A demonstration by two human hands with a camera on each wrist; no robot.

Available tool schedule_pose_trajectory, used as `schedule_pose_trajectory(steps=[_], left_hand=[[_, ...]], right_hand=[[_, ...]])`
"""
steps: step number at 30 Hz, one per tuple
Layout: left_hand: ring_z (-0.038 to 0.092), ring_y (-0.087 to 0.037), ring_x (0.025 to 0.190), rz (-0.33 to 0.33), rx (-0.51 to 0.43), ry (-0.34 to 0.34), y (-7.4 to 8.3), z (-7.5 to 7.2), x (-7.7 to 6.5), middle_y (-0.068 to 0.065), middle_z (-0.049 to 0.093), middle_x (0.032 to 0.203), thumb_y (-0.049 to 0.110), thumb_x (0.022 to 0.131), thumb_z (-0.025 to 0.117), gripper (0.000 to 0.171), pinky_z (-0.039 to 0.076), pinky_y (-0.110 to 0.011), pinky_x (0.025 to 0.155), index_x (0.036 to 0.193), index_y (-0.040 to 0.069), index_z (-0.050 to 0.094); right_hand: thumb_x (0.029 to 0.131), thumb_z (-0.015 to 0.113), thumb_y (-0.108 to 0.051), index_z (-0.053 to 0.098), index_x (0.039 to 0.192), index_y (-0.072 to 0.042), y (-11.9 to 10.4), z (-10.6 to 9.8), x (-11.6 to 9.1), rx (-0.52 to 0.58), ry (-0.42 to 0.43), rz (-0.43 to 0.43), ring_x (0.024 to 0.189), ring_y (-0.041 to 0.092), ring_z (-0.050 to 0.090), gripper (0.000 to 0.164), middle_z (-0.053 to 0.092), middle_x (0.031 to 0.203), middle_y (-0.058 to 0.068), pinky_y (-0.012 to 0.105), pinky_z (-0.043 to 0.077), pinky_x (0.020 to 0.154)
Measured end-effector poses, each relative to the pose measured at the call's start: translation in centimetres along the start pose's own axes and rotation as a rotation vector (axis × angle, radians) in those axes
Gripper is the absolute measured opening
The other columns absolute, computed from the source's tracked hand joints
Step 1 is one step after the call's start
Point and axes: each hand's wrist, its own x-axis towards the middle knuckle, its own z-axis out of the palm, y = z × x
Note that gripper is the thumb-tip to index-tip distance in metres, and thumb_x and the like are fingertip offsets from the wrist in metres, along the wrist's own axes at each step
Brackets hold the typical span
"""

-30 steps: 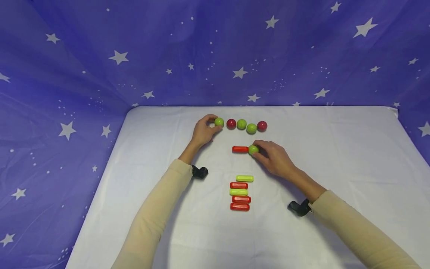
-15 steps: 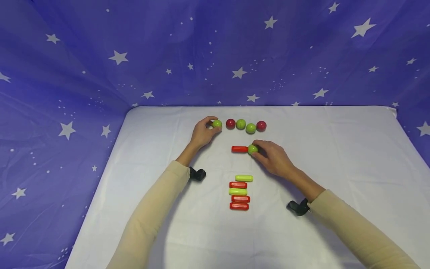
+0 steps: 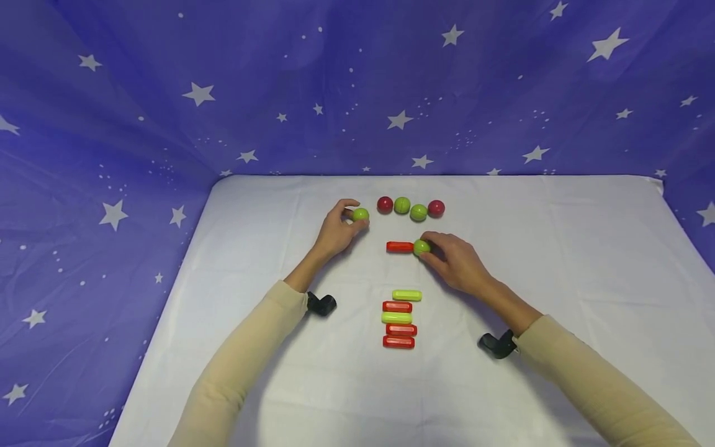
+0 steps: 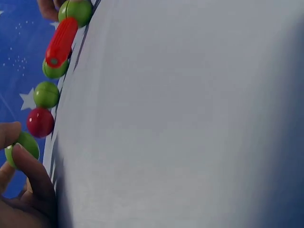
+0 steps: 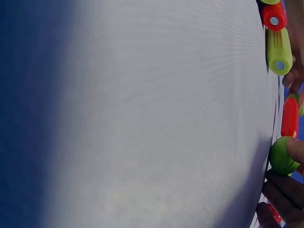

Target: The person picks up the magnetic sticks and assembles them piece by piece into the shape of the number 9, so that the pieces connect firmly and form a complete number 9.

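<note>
My right hand pinches a green ball against the red stick's end; beyond that stick's other end, my left hand pinches a second ball, also green.

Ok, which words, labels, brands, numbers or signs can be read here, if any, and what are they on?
None readable: no lettering can be made out on the balls, sticks or white sheet.
The blue curtain shows only stars and dots.

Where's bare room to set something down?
Bare tablecloth lies right of the right hand, left of the left hand and in front of the five-rod column. Crowded: the four-ball row and the red rod against the right hand's green ball.
</note>
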Motion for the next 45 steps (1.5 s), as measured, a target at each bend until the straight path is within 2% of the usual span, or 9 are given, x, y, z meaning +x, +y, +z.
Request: schedule_pose_trajectory(steps=[3,8,15,20,25,29,32,38,45], left_hand=[[0.046,-0.012,0.040,0.004,0.001,-0.024,0.1,0.1,-0.6,-0.012,0.057,0.111,0.019,0.092,0.070,0.048,0.041,-0.027,0.040,0.135,0.008,0.054],[0.046,-0.011,0.045,0.014,0.061,-0.025,0.3,-0.3,-1.7,-0.011,0.059,0.112,0.018,0.089,0.073,0.041,0.042,-0.026,0.045,0.127,0.007,0.061],[0.050,-0.014,0.045,0.014,0.073,-0.098,0.7,-0.9,-3.1,-0.009,0.058,0.116,0.016,0.088,0.075,0.039,0.041,-0.028,0.043,0.123,0.008,0.060],[0.053,-0.016,0.044,0.008,0.026,-0.148,0.7,-0.7,-3.6,-0.009,0.059,0.112,0.014,0.089,0.074,0.037,0.044,-0.029,0.042,0.122,0.008,0.057],[0.056,-0.018,0.045,0.025,-0.005,-0.197,0.8,0.0,-4.0,-0.010,0.058,0.116,0.013,0.090,0.073,0.049,0.046,-0.031,0.042,0.134,0.005,0.053],[0.053,-0.018,0.040,0.041,0.030,-0.219,0.7,0.2,-4.3,-0.014,0.065,0.085,0.014,0.090,0.073,0.049,0.041,-0.028,0.040,0.135,0.006,0.056],[0.052,-0.017,0.038,0.039,0.061,-0.239,0.7,0.3,-4.5,-0.014,0.059,0.060,0.014,0.090,0.073,0.045,0.038,-0.026,0.039,0.132,0.005,0.059],[0.054,-0.018,0.040,0.034,0.082,-0.284,0.9,0.6,-4.6,-0.008,0.061,0.061,0.012,0.090,0.072,0.044,0.041,-0.026,0.043,0.131,0.005,0.057],[0.059,-0.019,0.043,0.028,0.049,-0.305,0.8,1.1,-4.8,-0.008,0.063,0.063,0.010,0.089,0.073,0.044,0.047,-0.028,0.049,0.130,0.006,0.057]], right_hand=[[0.092,0.071,-0.013,0.062,0.123,-0.003,0.0,0.0,0.0,-0.005,0.000,0.006,0.107,0.031,0.060,0.034,0.067,0.113,0.012,0.051,0.045,0.093],[0.092,0.071,-0.014,0.062,0.124,-0.004,0.0,0.0,0.1,-0.008,-0.007,0.008,0.107,0.031,0.060,0.034,0.067,0.113,0.012,0.051,0.045,0.094],[0.092,0.071,-0.014,0.062,0.123,-0.004,0.3,-0.1,-0.1,-0.012,0.004,0.012,0.105,0.030,0.060,0.034,0.067,0.113,0.012,0.051,0.045,0.093],[0.092,0.071,-0.014,0.062,0.123,-0.004,0.2,-0.1,-0.1,-0.003,0.007,0.003,0.106,0.030,0.060,0.034,0.067,0.113,0.012,0.051,0.045,0.093],[0.092,0.071,-0.014,0.062,0.124,-0.003,0.1,-0.1,-0.1,0.005,0.001,0.008,0.107,0.030,0.060,0.035,0.066,0.114,0.012,0.051,0.044,0.094],[0.092,0.072,-0.014,0.062,0.124,-0.004,0.1,0.0,-0.1,0.002,0.003,0.008,0.107,0.030,0.060,0.035,0.067,0.113,0.011,0.051,0.045,0.094],[0.092,0.071,-0.014,0.062,0.123,-0.005,0.1,0.0,-0.1,0.001,0.004,0.002,0.107,0.030,0.060,0.034,0.067,0.113,0.011,0.051,0.045,0.094],[0.092,0.071,-0.015,0.062,0.124,-0.004,0.1,0.0,-0.1,-0.006,0.003,0.004,0.109,0.032,0.060,0.035,0.066,0.114,0.012,0.051,0.044,0.095],[0.092,0.071,-0.015,0.061,0.125,-0.004,0.1,0.0,0.0,-0.010,-0.005,0.012,0.110,0.031,0.059,0.036,0.066,0.115,0.012,0.051,0.044,0.096]])
